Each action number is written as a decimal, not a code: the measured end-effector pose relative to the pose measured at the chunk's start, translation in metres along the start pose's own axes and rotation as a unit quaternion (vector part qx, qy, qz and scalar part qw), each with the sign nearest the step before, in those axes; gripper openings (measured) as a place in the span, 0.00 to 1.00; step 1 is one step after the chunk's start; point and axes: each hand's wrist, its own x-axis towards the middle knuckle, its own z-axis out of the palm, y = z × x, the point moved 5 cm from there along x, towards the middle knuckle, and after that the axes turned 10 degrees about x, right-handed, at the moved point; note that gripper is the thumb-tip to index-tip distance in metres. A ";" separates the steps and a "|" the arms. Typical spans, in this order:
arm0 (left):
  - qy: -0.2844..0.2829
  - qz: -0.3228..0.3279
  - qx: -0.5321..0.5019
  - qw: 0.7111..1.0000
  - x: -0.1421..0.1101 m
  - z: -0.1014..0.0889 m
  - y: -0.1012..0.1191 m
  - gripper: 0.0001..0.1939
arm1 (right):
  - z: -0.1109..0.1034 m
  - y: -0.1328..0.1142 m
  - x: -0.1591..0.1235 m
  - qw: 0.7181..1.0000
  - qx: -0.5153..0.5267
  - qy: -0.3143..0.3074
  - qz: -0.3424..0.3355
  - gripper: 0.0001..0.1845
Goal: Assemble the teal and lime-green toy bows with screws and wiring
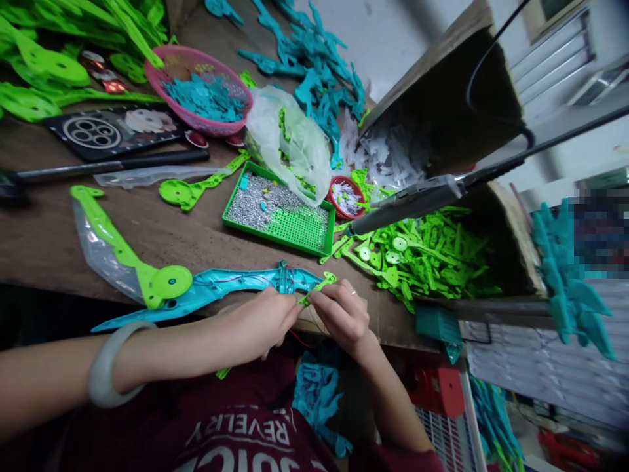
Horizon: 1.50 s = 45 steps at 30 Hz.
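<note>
While fine handwork goes on, a teal body lies mid-frame

Where the left hand and the right hand nearly meet, just below the centre of the frame, both appear clamped on a slim green piece, though the left fingers are partly hidden. The teal body lies along the near edge of the surface, its right end just beyond the hands. A green limb already sits at its left end.

The step in hand looks like preparing or fitting the slim green piece near the body's right end. The next move seems to call for a steady fingertip hold, with the thin red wire below the hands kept from being pinched.

Beyond the hands stands a green tray, part covered with small silvery bits. A pink basket of teal pieces stands in the upper left, beside a clear plastic bag. A small red basket holds white pieces, and a powered driver slants across right of centre. Teal parts heap at the top; green parts spill from a box at the right. At the right edge, more teal shapes stand out against the dim, cluttered room.
</note>
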 end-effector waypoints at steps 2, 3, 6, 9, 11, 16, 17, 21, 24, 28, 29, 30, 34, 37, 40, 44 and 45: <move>0.010 0.003 -0.006 1.000 0.001 0.001 -0.002 0.24 | 0.000 0.002 0.001 0.999 0.028 0.016 0.030 0.18; 0.017 0.003 -0.007 1.000 0.001 0.002 -0.003 0.24 | -0.001 0.003 0.001 0.997 0.045 0.025 0.054 0.17; 0.032 0.007 -0.006 0.999 0.001 0.002 -0.002 0.25 | -0.007 0.006 0.004 0.983 0.102 0.063 0.136 0.18; 0.033 0.002 0.010 0.999 0.000 0.000 -0.001 0.25 | -0.013 0.006 0.007 0.977 0.123 0.061 0.163 0.18; 0.036 0.000 0.023 0.999 0.000 0.000 -0.001 0.25 | -0.015 0.005 0.009 0.980 0.100 0.040 0.168 0.15; 0.059 0.001 0.042 0.997 0.001 0.001 -0.003 0.25 | -0.012 0.004 0.010 0.982 0.052 0.000 0.182 0.09; 0.061 0.000 0.042 0.997 0.002 0.002 -0.004 0.25 | -0.010 0.004 0.010 0.982 0.051 -0.006 0.180 0.08; 0.065 0.005 0.038 0.997 0.002 0.004 -0.005 0.26 | -0.005 0.000 0.009 0.989 0.016 -0.027 0.146 0.07; 0.064 0.007 0.045 0.997 0.002 0.004 -0.005 0.26 | -0.003 -0.006 0.007 0.993 -0.027 -0.057 0.103 0.12; 0.074 0.006 0.050 0.996 0.003 0.006 -0.005 0.25 | -0.005 -0.010 0.003 0.994 -0.029 -0.076 0.078 0.15; 0.079 0.007 0.044 0.996 0.003 0.007 -0.005 0.24 | -0.007 -0.010 0.002 0.994 -0.026 -0.077 0.076 0.16; 0.084 0.010 0.035 0.996 0.004 0.008 -0.005 0.24 | -0.008 -0.010 0.001 0.994 -0.021 -0.077 0.075 0.17; 0.084 0.018 0.005 0.996 0.005 0.013 -0.002 0.24 | -0.009 -0.006 -0.002 0.993 0.039 -0.023 0.111 0.16; 0.094 0.036 0.023 0.995 0.005 0.016 0.002 0.23 | -0.007 0.006 -0.011 0.952 0.129 0.143 0.236 0.06; 0.134 0.076 0.066 0.986 0.007 0.020 0.007 0.21 | 0.012 0.018 -0.029 0.849 0.306 0.256 0.347 0.13; 0.149 0.114 0.084 0.979 0.019 0.026 0.007 0.19 | 0.036 0.021 -0.042 0.734 0.499 0.217 0.406 0.14; 0.149 0.136 0.078 0.976 0.023 0.025 0.008 0.19 | 0.034 0.021 -0.045 0.721 0.513 0.223 0.409 0.14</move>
